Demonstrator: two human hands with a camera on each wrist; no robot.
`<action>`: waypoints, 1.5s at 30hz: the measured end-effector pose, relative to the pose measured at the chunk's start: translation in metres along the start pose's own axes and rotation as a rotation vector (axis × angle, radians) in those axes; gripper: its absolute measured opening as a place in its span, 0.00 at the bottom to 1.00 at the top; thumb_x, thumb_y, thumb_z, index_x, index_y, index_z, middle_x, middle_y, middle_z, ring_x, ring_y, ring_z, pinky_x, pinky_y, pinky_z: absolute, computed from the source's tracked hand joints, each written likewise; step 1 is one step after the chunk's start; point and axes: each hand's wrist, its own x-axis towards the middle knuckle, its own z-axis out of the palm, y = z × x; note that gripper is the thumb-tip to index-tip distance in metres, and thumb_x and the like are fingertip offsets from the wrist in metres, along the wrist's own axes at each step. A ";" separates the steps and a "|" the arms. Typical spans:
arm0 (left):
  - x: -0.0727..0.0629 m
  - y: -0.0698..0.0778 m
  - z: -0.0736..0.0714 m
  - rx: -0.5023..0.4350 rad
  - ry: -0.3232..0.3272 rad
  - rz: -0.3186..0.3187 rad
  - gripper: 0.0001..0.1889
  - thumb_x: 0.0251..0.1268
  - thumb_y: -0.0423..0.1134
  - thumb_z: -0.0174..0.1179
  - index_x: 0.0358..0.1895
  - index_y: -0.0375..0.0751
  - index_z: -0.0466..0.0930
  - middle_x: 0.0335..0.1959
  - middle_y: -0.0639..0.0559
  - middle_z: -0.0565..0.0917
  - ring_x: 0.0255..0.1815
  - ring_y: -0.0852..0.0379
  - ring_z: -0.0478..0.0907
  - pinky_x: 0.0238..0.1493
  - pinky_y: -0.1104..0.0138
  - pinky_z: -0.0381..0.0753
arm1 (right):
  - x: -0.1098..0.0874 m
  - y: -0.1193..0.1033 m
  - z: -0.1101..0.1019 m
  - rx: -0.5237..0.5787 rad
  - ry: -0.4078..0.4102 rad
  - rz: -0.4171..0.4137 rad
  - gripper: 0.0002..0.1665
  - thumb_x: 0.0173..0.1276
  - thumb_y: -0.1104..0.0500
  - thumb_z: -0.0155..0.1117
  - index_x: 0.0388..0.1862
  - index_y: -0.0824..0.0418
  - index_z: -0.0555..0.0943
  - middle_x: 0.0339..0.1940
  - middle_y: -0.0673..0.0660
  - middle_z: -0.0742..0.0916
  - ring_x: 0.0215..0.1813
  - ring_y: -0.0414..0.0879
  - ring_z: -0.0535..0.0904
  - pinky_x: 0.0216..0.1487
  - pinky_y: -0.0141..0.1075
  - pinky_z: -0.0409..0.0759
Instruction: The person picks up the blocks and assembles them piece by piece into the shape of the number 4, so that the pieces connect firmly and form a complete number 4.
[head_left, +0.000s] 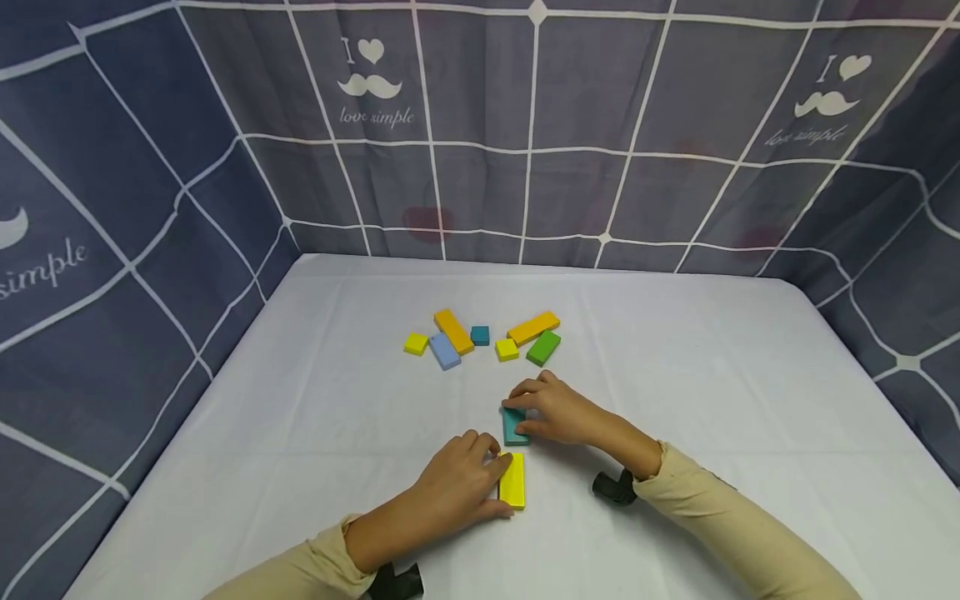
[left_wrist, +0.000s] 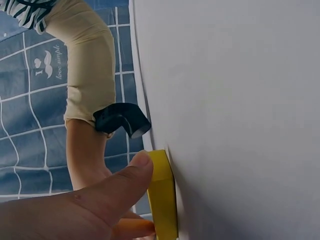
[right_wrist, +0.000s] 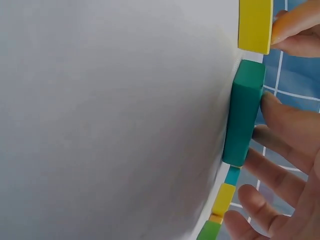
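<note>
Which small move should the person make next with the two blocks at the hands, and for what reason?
Probably slide the teal block toward the long yellow block until their ends meet: the right hand holds the first, the left hand the second, and they lie nearly in line with a narrow gap between.

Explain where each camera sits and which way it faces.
Head: worn on the head, facing forward and down over the white table; left hand, right hand and sleeves show.
Left wrist: on that wrist, facing the long yellow block; left thumb and right forearm show.
Right wrist: on that wrist, facing the teal block; right-hand fingers and part of the left hand show.
Shared by both wrist views: the long yellow block.
</note>
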 end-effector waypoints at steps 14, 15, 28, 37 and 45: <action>0.004 -0.007 0.007 -0.012 0.046 0.002 0.33 0.46 0.67 0.59 0.49 0.46 0.81 0.42 0.51 0.76 0.36 0.59 0.68 0.33 0.73 0.70 | 0.002 -0.003 0.004 0.065 -0.012 0.017 0.22 0.56 0.53 0.68 0.50 0.58 0.81 0.49 0.52 0.83 0.42 0.42 0.67 0.40 0.29 0.69; 0.004 -0.008 0.007 -0.014 0.045 0.003 0.33 0.46 0.67 0.59 0.49 0.46 0.81 0.43 0.51 0.76 0.36 0.59 0.68 0.33 0.73 0.70 | 0.002 -0.003 0.004 0.069 -0.012 0.019 0.22 0.56 0.53 0.68 0.50 0.58 0.81 0.49 0.53 0.83 0.42 0.42 0.67 0.39 0.29 0.69; 0.005 -0.010 0.007 -0.012 0.035 -0.010 0.33 0.45 0.69 0.58 0.49 0.48 0.81 0.43 0.53 0.76 0.36 0.59 0.68 0.34 0.72 0.70 | 0.007 -0.005 0.004 0.052 -0.007 -0.001 0.22 0.55 0.53 0.68 0.49 0.59 0.81 0.47 0.52 0.84 0.41 0.42 0.68 0.40 0.30 0.69; 0.000 -0.008 0.006 -0.013 -0.002 -0.013 0.33 0.44 0.70 0.56 0.49 0.51 0.80 0.47 0.52 0.76 0.39 0.58 0.69 0.35 0.72 0.70 | 0.003 -0.007 0.006 0.086 -0.026 0.007 0.22 0.55 0.51 0.68 0.49 0.57 0.82 0.47 0.50 0.84 0.41 0.41 0.68 0.40 0.28 0.69; -0.004 -0.004 0.002 -0.024 -0.031 0.006 0.35 0.44 0.72 0.54 0.50 0.52 0.79 0.56 0.49 0.75 0.44 0.56 0.71 0.37 0.70 0.72 | -0.004 -0.004 0.003 0.114 -0.059 -0.039 0.19 0.58 0.55 0.66 0.50 0.56 0.81 0.47 0.50 0.84 0.42 0.41 0.70 0.41 0.29 0.70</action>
